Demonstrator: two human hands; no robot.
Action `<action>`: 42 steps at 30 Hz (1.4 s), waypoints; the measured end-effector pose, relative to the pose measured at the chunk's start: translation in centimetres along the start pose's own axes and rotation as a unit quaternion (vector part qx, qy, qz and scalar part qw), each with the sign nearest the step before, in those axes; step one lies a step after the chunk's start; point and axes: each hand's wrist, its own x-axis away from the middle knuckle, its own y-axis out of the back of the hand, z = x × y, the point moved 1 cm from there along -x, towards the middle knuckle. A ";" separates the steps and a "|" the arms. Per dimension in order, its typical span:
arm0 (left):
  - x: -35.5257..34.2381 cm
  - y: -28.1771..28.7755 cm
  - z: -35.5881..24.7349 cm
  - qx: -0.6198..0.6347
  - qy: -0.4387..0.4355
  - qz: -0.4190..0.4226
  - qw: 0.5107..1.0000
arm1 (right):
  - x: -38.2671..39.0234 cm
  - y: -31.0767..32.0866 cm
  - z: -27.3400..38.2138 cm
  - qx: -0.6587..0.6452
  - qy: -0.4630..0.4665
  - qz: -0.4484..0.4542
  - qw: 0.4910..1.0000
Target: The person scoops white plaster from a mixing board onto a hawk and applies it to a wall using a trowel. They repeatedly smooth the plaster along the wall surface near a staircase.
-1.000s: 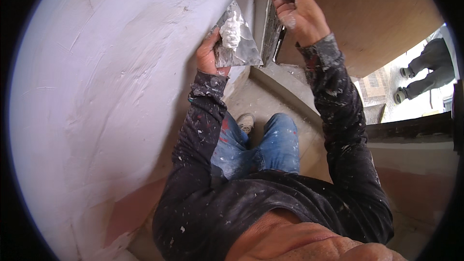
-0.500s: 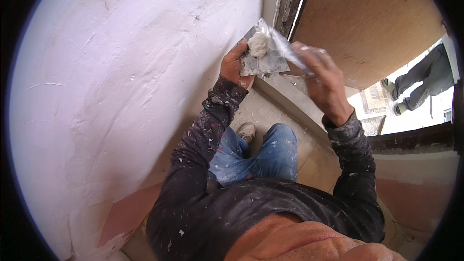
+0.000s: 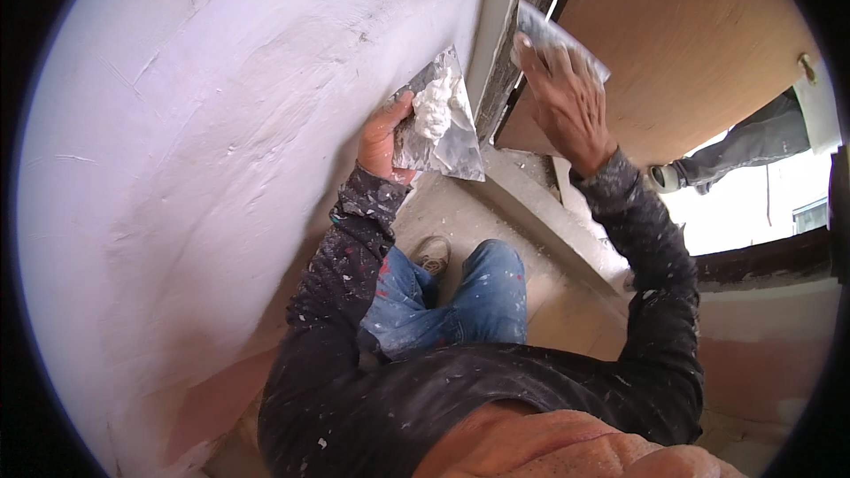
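Observation:
My left hand (image 3: pixel 382 140) grips a flat metal plate (image 3: pixel 462 149) by its left edge, the thumb lying on top. A lump of white putty (image 3: pixel 434 108) sits on the plate, with thinner smears around it. Farther right and higher, my right hand (image 3: pixel 567 93) is closed on a wide, flat putty knife (image 3: pixel 553 34). Its blade is near the door frame (image 3: pixel 534 0); I cannot tell whether it touches. The fingers lie along the blade, and any handle is hidden under the palm.
A white plastered wall (image 3: pixel 221 124) rises close on the left. A brown wooden door panel (image 3: pixel 691 26) stands at the upper right, above a pale sill (image 3: pixel 540 212). Beyond the opening shows another person's leg (image 3: pixel 753 146). My shoe (image 3: pixel 434 257) is on the floor.
My right hand has moved from the plate up toward the door frame with the putty knife. My left hand and the plate have shifted left and slightly down in the view.

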 end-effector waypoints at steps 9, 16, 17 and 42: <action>0.5 -1.4 -0.5 0.013 0.001 0.045 0.999 | -3.8 -3.8 -3.3 0.252 0.134 0.056 0.957; 0.6 -1.5 -0.3 0.001 -0.005 0.029 1.000 | 6.1 -14.1 -0.9 0.137 0.265 0.132 0.945; 0.7 -1.5 -0.4 0.003 -0.005 0.026 1.000 | 7.2 -14.8 -0.5 0.077 0.278 0.109 0.951; 0.1 0.0 -0.1 0.030 -0.016 0.022 0.999 | 0.1 -10.9 -5.8 -0.759 -0.495 0.123 0.404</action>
